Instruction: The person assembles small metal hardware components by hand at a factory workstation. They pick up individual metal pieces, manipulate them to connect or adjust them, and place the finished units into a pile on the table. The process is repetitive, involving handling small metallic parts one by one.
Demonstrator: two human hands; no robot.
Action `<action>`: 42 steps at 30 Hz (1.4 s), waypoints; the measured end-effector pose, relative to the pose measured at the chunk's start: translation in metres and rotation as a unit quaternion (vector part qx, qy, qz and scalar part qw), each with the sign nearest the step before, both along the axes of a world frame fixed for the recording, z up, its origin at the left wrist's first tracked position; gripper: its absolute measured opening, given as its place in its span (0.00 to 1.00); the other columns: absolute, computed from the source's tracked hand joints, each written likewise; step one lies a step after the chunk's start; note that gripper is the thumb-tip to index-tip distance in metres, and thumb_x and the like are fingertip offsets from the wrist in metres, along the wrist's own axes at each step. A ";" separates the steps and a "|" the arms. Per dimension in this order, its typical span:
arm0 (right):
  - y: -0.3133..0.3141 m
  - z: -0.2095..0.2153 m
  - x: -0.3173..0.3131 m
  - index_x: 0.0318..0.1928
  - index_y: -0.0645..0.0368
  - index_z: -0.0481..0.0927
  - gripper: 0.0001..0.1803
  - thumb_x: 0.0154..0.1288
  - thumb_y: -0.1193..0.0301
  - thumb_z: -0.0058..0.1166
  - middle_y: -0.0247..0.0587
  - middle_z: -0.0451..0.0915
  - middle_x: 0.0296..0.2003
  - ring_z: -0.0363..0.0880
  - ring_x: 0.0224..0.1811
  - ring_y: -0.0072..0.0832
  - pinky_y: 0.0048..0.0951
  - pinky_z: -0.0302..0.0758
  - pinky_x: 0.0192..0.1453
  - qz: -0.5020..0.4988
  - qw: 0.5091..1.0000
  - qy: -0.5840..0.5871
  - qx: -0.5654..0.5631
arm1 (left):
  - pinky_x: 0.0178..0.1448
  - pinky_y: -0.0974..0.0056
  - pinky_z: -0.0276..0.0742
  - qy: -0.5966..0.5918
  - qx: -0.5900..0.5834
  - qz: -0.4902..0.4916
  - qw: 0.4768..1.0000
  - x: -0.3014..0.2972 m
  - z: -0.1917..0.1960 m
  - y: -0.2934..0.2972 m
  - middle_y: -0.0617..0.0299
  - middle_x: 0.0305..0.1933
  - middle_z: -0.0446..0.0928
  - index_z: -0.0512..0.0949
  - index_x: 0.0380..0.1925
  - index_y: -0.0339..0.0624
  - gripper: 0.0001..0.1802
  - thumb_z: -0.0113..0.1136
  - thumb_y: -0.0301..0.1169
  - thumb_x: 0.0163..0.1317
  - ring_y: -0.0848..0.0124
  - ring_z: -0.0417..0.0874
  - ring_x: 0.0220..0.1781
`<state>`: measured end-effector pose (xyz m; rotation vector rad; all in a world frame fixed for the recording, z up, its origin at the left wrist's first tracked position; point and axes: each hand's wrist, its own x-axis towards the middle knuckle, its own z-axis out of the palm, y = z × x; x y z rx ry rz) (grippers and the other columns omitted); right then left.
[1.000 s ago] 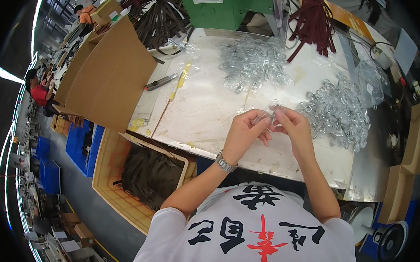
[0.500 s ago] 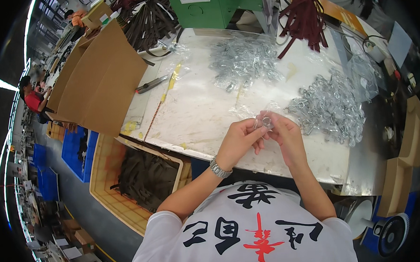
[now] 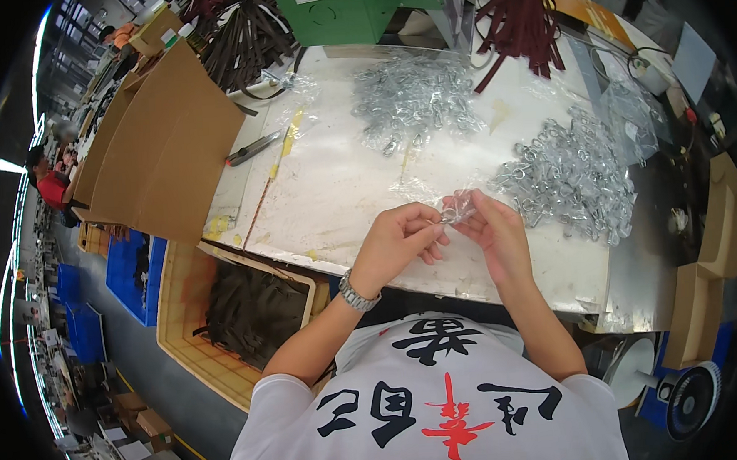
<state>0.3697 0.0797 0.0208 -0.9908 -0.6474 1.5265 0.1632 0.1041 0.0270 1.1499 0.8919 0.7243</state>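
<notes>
- Head view, middle of the frame: I have a small metal ring and its clear plastic wrap between my two hands, raised above the near part of the white table.
- My left hand seems to pinch the ring at the tips of thumb and forefinger, its other fingers curled loosely; the exact contact is too small to tell.
- My right hand grasps the crinkled plastic between thumb and fingers, just beside the ring.
- I judge the metal to be light, stiff and hard to damage, but smooth enough to slip from a fingertip; the rim of the ring looks like the best hold.
- I expect the plastic to be thin, soft and slippery, likely to crease or tear, so a flat pinch near its edge should serve better than a hard squeeze.
- Right of centre, near my right hand, lies a heap of shiny metal clasps; a second heap of wrapped pieces lies at upper centre.
- Left of centre on the table, well apart from my hands, lies a cutter knife, beside a cardboard box at upper left.
</notes>
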 end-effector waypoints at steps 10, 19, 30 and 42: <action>0.003 0.006 0.000 0.54 0.67 0.86 0.20 0.83 0.60 0.55 0.52 0.90 0.51 0.90 0.54 0.31 0.33 0.81 0.64 -0.027 1.000 -0.002 0.001 | 0.39 0.70 0.82 0.024 0.084 0.027 0.996 -0.005 -0.002 -0.002 0.61 0.37 0.83 0.81 0.49 0.35 0.06 0.62 0.24 0.75 0.75 0.84 0.32; 0.004 0.006 -0.005 0.56 0.68 0.85 0.21 0.83 0.61 0.55 0.52 0.90 0.50 0.89 0.53 0.29 0.31 0.81 0.63 -0.037 0.998 -0.026 0.037 | 0.45 0.62 0.91 -0.076 0.017 0.118 0.990 0.011 0.012 -0.011 0.47 0.44 0.88 0.80 0.52 0.29 0.10 0.59 0.25 0.77 0.67 0.91 0.38; 0.004 0.008 -0.008 0.61 0.68 0.82 0.23 0.85 0.60 0.49 0.57 0.89 0.54 0.89 0.55 0.32 0.34 0.82 0.65 -0.024 0.999 -0.007 0.038 | 0.43 0.63 0.90 -0.056 0.050 0.173 0.982 0.027 0.002 -0.016 0.46 0.43 0.89 0.76 0.54 0.32 0.10 0.58 0.25 0.79 0.67 0.91 0.36; 0.008 0.004 -0.007 0.65 0.70 0.78 0.21 0.83 0.66 0.52 0.55 0.87 0.57 0.88 0.60 0.35 0.35 0.81 0.68 0.002 0.999 0.032 0.029 | 0.42 0.63 0.90 -0.079 0.055 0.192 0.977 0.028 0.000 -0.014 0.45 0.42 0.89 0.75 0.52 0.32 0.08 0.58 0.25 0.79 0.66 0.91 0.35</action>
